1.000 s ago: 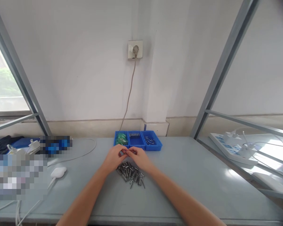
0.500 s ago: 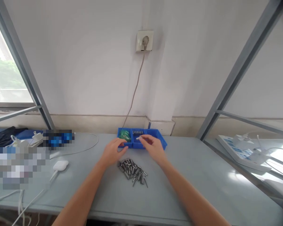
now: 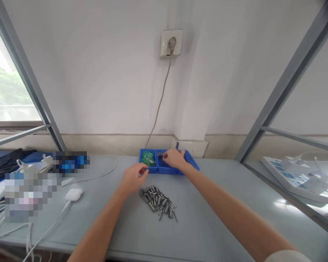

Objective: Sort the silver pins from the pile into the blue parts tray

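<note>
Three blue bins stand side by side at the back of the grey table. Green items [image 3: 147, 158] fill the left bin [image 3: 152, 170]. Small metal parts [image 3: 160, 154] lie in a row at the back of the middle bin [image 3: 164, 170]. Over that bin is my right hand [image 3: 174, 159], its fingers pinched downward; what they hold is too small to make out. My left hand [image 3: 135, 177] hovers in front of the left bin, thumb and forefinger apart, with nothing visible between them. Nearer me, a pile of metal pins and cylinders [image 3: 157, 200] lies on the table.
A white charger case [image 3: 74, 194], cables and blurred items lie on the left. At the right is a white power strip [image 3: 295, 178]. Grey frame bars slope up on both sides. A wall socket [image 3: 171, 43] has a cord hanging down behind the bins.
My right hand has moved from in front of the middle bin to over it, and the white piece it pinched no longer shows. The view has shifted slightly.
</note>
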The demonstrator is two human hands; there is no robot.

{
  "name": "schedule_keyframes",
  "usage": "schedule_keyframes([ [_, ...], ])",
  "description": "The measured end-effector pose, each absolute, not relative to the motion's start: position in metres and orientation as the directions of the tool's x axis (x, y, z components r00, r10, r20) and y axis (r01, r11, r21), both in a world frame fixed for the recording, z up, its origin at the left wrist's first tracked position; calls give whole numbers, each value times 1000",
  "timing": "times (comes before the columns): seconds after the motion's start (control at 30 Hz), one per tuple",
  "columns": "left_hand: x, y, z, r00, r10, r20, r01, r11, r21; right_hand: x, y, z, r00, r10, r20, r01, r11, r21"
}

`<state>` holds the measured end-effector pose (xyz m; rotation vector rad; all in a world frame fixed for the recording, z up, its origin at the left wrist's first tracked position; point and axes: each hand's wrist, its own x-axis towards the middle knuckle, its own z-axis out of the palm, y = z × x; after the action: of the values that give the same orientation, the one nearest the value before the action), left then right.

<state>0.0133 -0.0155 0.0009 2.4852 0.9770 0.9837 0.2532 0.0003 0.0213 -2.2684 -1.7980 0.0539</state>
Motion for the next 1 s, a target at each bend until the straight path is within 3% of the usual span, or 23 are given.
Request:
schedule_keyframes([
  [0.43, 14, -18, 1, 548, 673, 496, 450, -737, 503, 253, 17, 9, 222, 969, 106, 975, -218, -51],
  [1.0, 17, -21, 1, 580, 657, 482, 438, -750, 496, 250, 24, 5, 188, 976, 111, 979, -195, 54],
])
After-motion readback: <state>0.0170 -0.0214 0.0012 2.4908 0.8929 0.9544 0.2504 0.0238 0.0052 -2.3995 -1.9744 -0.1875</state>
